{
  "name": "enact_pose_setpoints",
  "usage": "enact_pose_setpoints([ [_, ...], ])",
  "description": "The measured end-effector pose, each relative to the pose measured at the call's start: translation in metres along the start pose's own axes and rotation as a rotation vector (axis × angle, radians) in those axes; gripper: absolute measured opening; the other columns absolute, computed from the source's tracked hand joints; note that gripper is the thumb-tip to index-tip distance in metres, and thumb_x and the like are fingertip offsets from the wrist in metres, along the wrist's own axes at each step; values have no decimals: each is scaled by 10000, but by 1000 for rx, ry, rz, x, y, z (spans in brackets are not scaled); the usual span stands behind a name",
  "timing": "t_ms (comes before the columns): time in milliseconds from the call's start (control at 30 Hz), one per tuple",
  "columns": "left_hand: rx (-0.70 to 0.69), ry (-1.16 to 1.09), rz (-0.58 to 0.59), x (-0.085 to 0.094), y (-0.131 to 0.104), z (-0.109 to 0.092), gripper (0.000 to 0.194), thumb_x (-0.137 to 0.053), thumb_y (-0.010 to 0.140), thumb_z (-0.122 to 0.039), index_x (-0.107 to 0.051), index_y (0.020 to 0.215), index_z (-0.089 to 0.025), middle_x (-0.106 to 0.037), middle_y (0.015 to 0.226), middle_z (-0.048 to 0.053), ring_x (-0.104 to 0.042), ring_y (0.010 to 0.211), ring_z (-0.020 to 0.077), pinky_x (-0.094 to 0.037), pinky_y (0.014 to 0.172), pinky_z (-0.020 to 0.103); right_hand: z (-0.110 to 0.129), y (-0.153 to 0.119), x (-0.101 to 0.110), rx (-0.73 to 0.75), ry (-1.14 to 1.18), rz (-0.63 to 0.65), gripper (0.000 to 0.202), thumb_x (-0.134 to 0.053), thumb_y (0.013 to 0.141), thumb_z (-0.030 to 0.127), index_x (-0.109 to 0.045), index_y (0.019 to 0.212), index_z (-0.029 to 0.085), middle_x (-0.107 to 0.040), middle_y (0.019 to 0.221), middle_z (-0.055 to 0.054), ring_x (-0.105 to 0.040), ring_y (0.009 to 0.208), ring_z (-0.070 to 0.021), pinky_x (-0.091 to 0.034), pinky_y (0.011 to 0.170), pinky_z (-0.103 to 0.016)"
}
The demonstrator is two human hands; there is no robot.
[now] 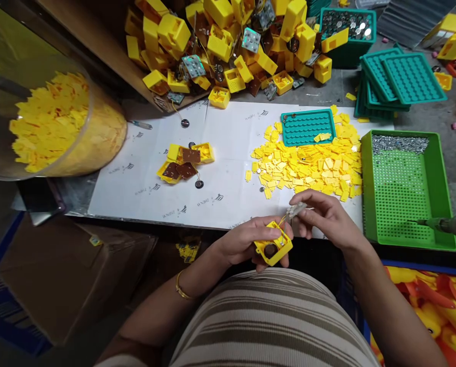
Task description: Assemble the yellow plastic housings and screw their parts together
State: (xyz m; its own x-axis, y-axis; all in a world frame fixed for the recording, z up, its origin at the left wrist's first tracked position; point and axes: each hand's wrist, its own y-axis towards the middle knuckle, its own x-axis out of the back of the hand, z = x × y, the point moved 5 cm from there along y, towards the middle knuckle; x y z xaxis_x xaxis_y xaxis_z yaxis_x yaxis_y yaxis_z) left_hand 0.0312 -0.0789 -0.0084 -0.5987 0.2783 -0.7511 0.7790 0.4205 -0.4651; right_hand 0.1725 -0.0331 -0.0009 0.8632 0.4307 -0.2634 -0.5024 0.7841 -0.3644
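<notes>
My left hand (250, 237) is closed round an open yellow plastic box (277, 253), held just in front of my body. A dark round disc, likely a small speaker, sits inside the box. Thin wires run from the box up to a small grey circuit module (295, 209). My right hand (321, 216) pinches that module between thumb and fingers, a little above and right of the box. Beyond my hands lies a heap of small yellow plastic pieces (307, 171), with a teal tray (307, 127) resting on it.
Yellow boxes with brown boards (188, 155) lie on the white sheet (136, 173). A large pile of yellow boxes (220, 43) is at the back. Left stands a clear tub (107, 127) of yellow pieces. Right, a green basket (447, 188) holds screws, with a screwdriver tool (451, 225) over it.
</notes>
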Motion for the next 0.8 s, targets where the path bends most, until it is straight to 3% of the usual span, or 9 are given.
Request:
enact_pose_setpoints([
  [167, -63, 198, -174, 6, 3, -1, 279, -648, 805, -389, -615, 973, -169, -734, 822, 71, -535, 380, 50, -299, 318, 128, 3, -5, -2, 4, 95, 1, 236, -679, 802, 387, -623, 959, 219, -654, 678, 7, -628, 554, -124, -509, 474, -214],
  [333, -161, 235, -334, 15, 2, -4, 295, -649, 809, -377, -627, 1021, -173, -683, 780, 24, -577, 423, 57, -349, 344, 120, 8, -4, -6, 67, 34, -203, 429, -764, 718, 296, -572, 1098, 244, -658, 779, 22, -647, 619, -110, -572, 588, -230],
  [400, -148, 186, -354, 18, 1, -3, 337, -666, 796, -350, -608, 1084, -185, -668, 789, 17, -606, 467, 77, -385, 359, 128, 10, -4, -7, 116, -3, -247, 359, -777, 699, 297, -606, 1005, 220, -679, 781, 8, -667, 676, -127, -584, 622, -236],
  [500, -140, 75, -328, 20, 0, -4, 381, -633, 818, -323, -573, 1176, -207, -665, 879, 38, -670, 592, 132, -484, 425, 176, 14, -10, -10, 206, -223, -279, 143, -736, 757, 272, -659, 850, 196, -710, 792, -12, -677, 706, -134, -585, 658, -243],
  [567, -168, 7, -315, 21, -1, -6, 376, -582, 850, -312, -557, 1210, -206, -669, 913, 58, -697, 678, 171, -534, 490, 217, 20, -17, -15, 287, -439, -275, 78, -684, 815, 230, -679, 889, 205, -723, 831, -13, -676, 731, -133, -574, 687, -251],
  [667, -216, -49, -327, 23, -4, -10, 377, -547, 867, -281, -545, 1234, -195, -679, 874, 62, -699, 732, 188, -559, 553, 245, 28, -27, -29, 418, -714, -191, 129, -617, 868, 159, -669, 975, 208, -726, 910, -20, -669, 828, -134, -549, 768, -260],
  [800, -245, -44, -392, 21, -7, -14, 338, -560, 863, -291, -584, 1186, -194, -670, 870, 48, -660, 692, 148, -565, 590, 264, 35, -33, -43, 499, -890, -88, 160, -556, 901, 107, -644, 1007, 188, -709, 973, -33, -653, 883, -121, -526, 790, -234],
])
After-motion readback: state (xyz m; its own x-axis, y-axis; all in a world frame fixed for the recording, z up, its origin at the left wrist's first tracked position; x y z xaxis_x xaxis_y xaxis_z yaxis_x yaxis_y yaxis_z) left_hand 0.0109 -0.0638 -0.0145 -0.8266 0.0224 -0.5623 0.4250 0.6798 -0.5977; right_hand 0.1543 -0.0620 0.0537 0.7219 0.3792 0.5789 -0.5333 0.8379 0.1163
